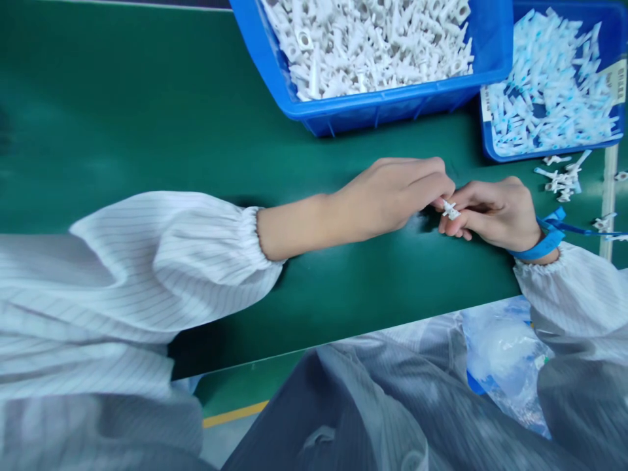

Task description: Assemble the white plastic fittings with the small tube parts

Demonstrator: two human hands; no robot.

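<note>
A small white plastic fitting (pixel 450 210) with short side arms sits between my two hands, above the green tabletop. My right hand (pixel 495 208) pinches it between thumb and fingers, and a blue wrist strap (pixel 537 245) circles that wrist. My left hand (pixel 400 193) meets it from the left, its fingers closed at the fitting's upper end. Those left fingertips are partly hidden, so whether they grip the fitting or another small part against it does not show.
A large blue bin (pixel 373 108) of white fittings stands at the back. Right of it is a smaller blue bin (pixel 500 156) of clear-and-blue pieces. Several joined parts (pixel 564 180) lie loose on the green table (pixel 147 131) at right. A blue cord (pixel 589 230) runs from the wrist strap.
</note>
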